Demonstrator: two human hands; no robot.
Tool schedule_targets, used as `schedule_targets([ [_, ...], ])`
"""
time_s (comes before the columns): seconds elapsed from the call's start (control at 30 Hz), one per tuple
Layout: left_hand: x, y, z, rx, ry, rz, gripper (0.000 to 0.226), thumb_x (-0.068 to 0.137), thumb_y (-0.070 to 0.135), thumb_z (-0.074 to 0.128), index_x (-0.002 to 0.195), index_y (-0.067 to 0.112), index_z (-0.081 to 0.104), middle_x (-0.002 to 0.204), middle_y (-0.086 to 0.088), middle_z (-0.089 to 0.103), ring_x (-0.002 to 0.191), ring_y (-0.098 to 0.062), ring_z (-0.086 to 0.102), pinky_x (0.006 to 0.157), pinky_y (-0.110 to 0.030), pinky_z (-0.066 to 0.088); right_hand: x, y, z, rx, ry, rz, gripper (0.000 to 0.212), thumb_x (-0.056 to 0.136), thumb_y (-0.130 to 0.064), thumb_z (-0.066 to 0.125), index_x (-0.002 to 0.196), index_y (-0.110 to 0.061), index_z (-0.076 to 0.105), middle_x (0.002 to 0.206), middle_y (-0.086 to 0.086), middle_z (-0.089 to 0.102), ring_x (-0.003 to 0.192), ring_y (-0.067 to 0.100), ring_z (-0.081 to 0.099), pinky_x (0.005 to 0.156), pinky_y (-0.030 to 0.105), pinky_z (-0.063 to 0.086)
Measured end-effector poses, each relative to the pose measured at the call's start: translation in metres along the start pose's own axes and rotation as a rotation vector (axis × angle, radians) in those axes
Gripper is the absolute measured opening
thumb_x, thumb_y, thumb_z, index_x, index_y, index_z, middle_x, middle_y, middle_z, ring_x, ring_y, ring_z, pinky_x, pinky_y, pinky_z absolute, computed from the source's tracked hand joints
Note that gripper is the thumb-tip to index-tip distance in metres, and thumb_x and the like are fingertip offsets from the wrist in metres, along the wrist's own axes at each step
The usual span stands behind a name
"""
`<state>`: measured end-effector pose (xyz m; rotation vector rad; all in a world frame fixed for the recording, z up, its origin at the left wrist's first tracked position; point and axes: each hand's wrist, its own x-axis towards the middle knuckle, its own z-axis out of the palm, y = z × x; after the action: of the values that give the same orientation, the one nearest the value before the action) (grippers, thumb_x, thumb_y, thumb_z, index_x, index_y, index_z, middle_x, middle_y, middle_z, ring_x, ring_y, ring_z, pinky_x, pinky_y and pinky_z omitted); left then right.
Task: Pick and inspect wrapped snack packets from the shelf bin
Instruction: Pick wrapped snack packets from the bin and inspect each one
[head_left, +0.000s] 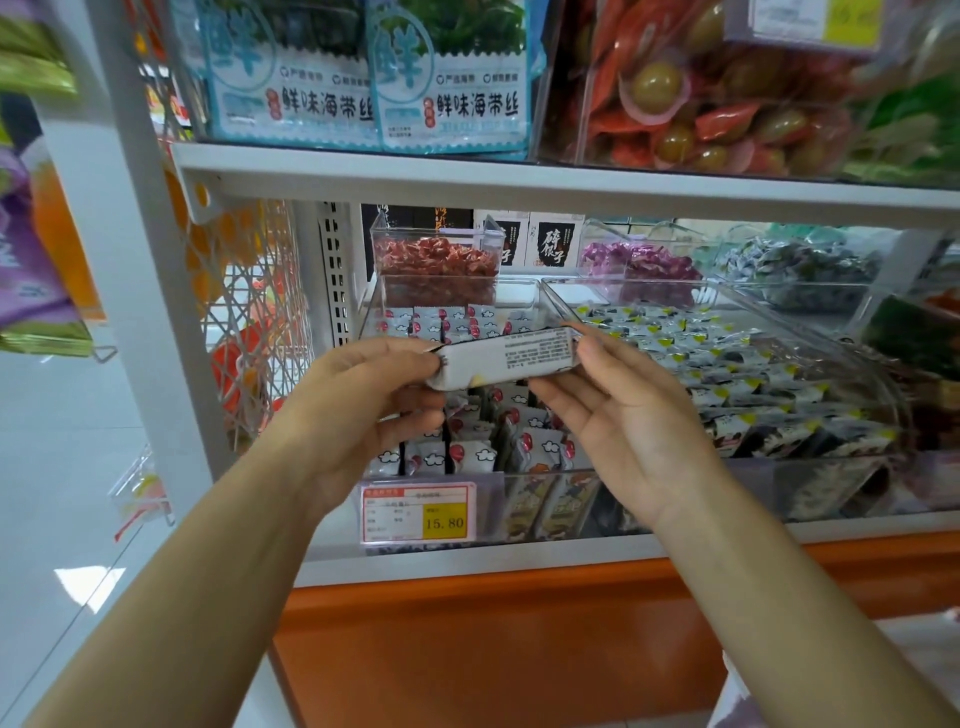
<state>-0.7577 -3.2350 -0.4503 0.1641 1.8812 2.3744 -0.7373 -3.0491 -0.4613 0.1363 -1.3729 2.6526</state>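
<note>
At the front of a white shop shelving unit (135, 260), above its orange base panel (493, 649), both bare arms reach forward toward the lower shelf. On the upper shelf stand blue-and-white bags of shredded seaweed (452, 78), and just beside them, to the right, a clear box of red-wrapped and olive-green snacks (675, 104).

On the lower shelf two clear plastic bins sit side by side. The right bin (831, 488) is filled with small black, white and yellow packets (727, 374). The left bin (519, 499) holds white snack packets printed with clouds and red dots (467, 457), packed in rows. Behind the bins stand a smaller clear box of red-wrapped sweets (436, 265) and another of purple-wrapped ones (639, 260).

The left hand (358, 400) pinches the left end of a wrapped snack packet (506, 358) between thumb and curled fingers. The right hand (623, 415), palm turned upward, pinches the right end between forefinger and thumb, its remaining fingers loosely spread below. The packet is held level in the air above the left bin, well clear of the packets beneath it, its white back with fine printed text facing the camera. A red-and-yellow price tag (418, 514) reading 15.80 is fixed at the left bin's front.
</note>
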Motion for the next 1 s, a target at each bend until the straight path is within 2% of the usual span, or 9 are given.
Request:
schedule_targets([
  [0.03,-0.001,0.001,-0.001,0.007,-0.052,0.002,0.008,0.072,0.007,0.066,0.079,0.007,0.071,0.077,-0.009,0.071,0.063,-0.013,0.066,0.054,-0.019,0.054,0.0,-0.001,0.0,0.015,0.034,0.003,0.013,0.091,-0.006,0.052,0.094,-0.005,0.064,0.087,0.01,0.073,0.084,0.02,0.071,0.07,0.029,0.058],
  [0.1,-0.002,0.001,-0.002,0.036,-0.119,0.011,0.027,0.063,0.008,0.066,0.09,0.003,0.07,0.084,-0.011,0.072,0.069,-0.015,0.069,0.059,-0.017,0.055,0.001,-0.003,-0.002,0.056,0.109,0.018,0.009,0.09,-0.009,0.055,0.086,-0.007,0.062,0.08,0.008,0.073,0.079,0.02,0.071,0.063,0.028,0.058],
  [0.27,-0.003,0.002,0.004,0.111,-0.139,0.082,0.04,0.058,0.006,0.065,0.097,0.006,0.067,0.08,-0.005,0.072,0.074,-0.019,0.071,0.063,-0.017,0.055,0.001,-0.006,-0.003,0.048,0.233,0.02,0.01,0.09,-0.015,0.058,0.082,-0.009,0.061,0.069,0.005,0.072,0.067,0.017,0.071,0.053,0.026,0.055],
  [0.37,-0.004,0.001,0.006,0.16,-0.148,0.128,0.035,0.061,0.006,0.065,0.096,0.007,0.067,0.076,-0.002,0.072,0.072,-0.018,0.071,0.063,-0.018,0.055,0.001,-0.007,-0.004,0.026,0.245,-0.006,0.008,0.089,-0.015,0.059,0.083,-0.01,0.061,0.069,0.004,0.072,0.067,0.017,0.071,0.052,0.025,0.055],
  [0.5,-0.004,0.0,0.006,0.107,-0.125,0.12,0.005,0.076,0.006,0.065,0.078,0.008,0.069,0.07,-0.006,0.068,0.066,-0.016,0.068,0.06,-0.021,0.056,0.001,-0.006,-0.008,-0.009,0.172,-0.039,0.01,0.089,-0.011,0.057,0.079,-0.01,0.06,0.073,0.005,0.072,0.069,0.017,0.071,0.055,0.024,0.055],
  [0.67,-0.001,-0.001,0.002,-0.059,0.001,0.036,0.013,0.086,0.003,0.058,0.075,0.004,0.066,0.07,-0.01,0.069,0.061,-0.018,0.068,0.055,-0.023,0.056,0.002,-0.005,-0.011,-0.105,0.034,-0.113,0.007,0.084,-0.001,0.057,0.08,-0.006,0.06,0.092,0.016,0.068,0.078,0.022,0.069,0.062,0.023,0.056],
  [0.8,-0.001,-0.003,0.001,-0.028,0.023,0.038,0.024,0.086,0.004,0.058,0.065,0.01,0.068,0.062,-0.007,0.068,0.057,-0.014,0.067,0.052,-0.02,0.054,0.003,-0.002,-0.012,-0.154,0.014,-0.139,0.013,0.085,0.005,0.054,0.083,-0.006,0.06,0.092,0.016,0.062,0.08,0.023,0.066,0.063,0.025,0.056],
  [0.9,0.0,-0.006,0.001,0.011,0.065,0.046,0.018,0.086,0.007,0.059,0.07,0.009,0.065,0.056,-0.002,0.065,0.053,-0.011,0.065,0.051,-0.018,0.053,0.003,-0.001,-0.012,-0.25,0.009,-0.148,0.015,0.088,0.002,0.054,0.082,-0.008,0.063,0.086,0.01,0.06,0.08,0.023,0.064,0.063,0.028,0.057],
  [1.0,0.002,-0.007,0.0,0.005,0.062,0.052,0.013,0.085,0.01,0.059,0.074,0.009,0.065,0.057,0.0,0.064,0.054,-0.009,0.063,0.053,-0.017,0.053,0.002,0.0,-0.012,-0.37,0.037,-0.165,0.015,0.089,0.002,0.054,0.088,-0.009,0.065,0.096,0.021,0.06,0.084,0.029,0.065,0.065,0.029,0.057],
])
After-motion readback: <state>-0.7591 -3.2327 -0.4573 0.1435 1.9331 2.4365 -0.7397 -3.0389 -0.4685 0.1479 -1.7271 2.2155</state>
